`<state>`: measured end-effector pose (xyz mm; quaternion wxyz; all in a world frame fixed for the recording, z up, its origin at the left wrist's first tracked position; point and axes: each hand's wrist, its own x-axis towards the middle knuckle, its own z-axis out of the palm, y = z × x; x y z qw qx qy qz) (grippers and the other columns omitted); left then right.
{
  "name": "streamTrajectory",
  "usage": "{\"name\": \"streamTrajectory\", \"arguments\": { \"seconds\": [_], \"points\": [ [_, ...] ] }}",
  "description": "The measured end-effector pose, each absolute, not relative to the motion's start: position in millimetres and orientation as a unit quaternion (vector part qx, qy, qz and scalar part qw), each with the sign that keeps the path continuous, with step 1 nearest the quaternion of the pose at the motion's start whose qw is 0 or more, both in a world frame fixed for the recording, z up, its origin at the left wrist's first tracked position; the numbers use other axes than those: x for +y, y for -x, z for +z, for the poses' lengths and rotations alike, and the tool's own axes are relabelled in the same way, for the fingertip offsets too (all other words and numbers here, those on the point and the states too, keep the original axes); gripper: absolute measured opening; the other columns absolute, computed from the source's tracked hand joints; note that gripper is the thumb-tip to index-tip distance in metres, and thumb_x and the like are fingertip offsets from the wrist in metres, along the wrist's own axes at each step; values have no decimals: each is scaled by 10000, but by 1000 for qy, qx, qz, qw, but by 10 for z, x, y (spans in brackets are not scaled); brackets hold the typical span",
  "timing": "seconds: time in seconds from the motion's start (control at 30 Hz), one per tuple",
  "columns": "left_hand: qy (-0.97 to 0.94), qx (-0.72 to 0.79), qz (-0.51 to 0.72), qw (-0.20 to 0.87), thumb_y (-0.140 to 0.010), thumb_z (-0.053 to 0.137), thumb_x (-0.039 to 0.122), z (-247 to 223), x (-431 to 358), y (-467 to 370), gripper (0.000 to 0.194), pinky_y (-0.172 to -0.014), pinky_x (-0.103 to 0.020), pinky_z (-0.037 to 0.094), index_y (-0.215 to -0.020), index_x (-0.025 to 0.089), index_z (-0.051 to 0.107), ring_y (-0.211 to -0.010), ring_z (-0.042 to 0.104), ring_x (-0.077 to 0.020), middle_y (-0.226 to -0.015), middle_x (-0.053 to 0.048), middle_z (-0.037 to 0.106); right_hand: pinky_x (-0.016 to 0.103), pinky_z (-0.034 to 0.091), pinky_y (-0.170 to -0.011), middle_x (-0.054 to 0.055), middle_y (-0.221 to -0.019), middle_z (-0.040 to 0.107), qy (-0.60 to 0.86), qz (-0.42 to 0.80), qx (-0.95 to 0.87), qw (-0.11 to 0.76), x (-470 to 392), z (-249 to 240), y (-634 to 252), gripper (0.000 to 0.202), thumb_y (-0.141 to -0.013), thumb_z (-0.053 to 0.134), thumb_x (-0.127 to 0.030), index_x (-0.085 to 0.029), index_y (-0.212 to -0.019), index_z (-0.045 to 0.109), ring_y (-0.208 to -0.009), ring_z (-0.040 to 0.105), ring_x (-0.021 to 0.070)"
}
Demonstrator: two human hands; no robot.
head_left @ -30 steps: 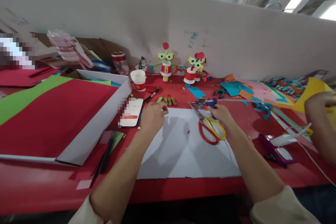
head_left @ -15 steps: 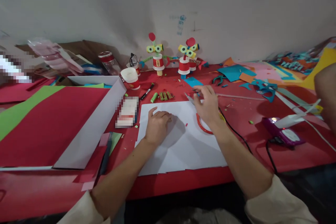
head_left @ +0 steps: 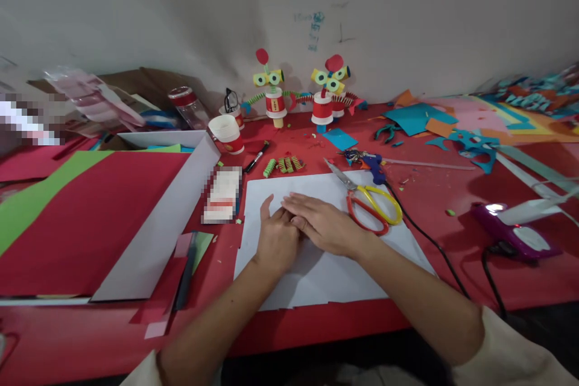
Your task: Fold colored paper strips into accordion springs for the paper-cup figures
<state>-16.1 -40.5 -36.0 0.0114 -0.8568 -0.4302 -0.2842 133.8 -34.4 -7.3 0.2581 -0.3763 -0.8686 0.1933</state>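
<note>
My left hand rests over the white paper, thumb raised and fingers curled inward. Whatever those fingers may hold is hidden. Across them lies my right hand, its fingers stretched out and touching the left hand's knuckles. Just right of it, scissors with one red and one yellow handle lie partly on the paper, blades apart. Beyond their blades is a blue glue gun with a black cord. Several folded paper springs, green and red-green, lie past the paper's far edge.
At the left stands a white box with red card over it. Paper cups, a marker and paper-cup figures are at the back. Blue scraps and a purple power socket lie right.
My right hand has moved left and nearer from beside the glue gun onto my left hand, uncovering the scissors. Another person's arm at the right edge is out of view now.
</note>
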Motion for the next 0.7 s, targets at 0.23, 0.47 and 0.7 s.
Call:
{"name": "streamTrajectory", "arguments": {
  "seconds": [0.23,0.47,0.7],
  "points": [
    [877,-396,-250,105,-851,391,181,-416,-367,155,435,-1087,-563,286,-1250,119,553,-938,650,-260,-1023,-124,709,493,342,-1107,203,-1347,523,384,195,-874,224,-384,-77,-1278,476,-960,330,-317,-31,-1308,486,-1295,453,271],
    [881,-393,-253,73,-842,420,190,-422,-368,143,438,-1084,-583,300,-1249,107,558,-909,660,-260,-995,-122,714,486,336,-1113,213,-1372,489,396,205,-871,207,-397,-71,-1267,518,-961,329,-352,-8,-1323,468,-1316,422,284],
    [874,-386,-281,87,-805,430,148,-369,-365,136,411,-1052,-528,367,-1176,111,603,-854,677,-229,-926,-101,730,483,358,-1100,208,-1349,516,406,208,-862,219,-391,-85,-1251,496,-964,311,-329,-10,-1292,504,-1306,437,282]
  ]
}}
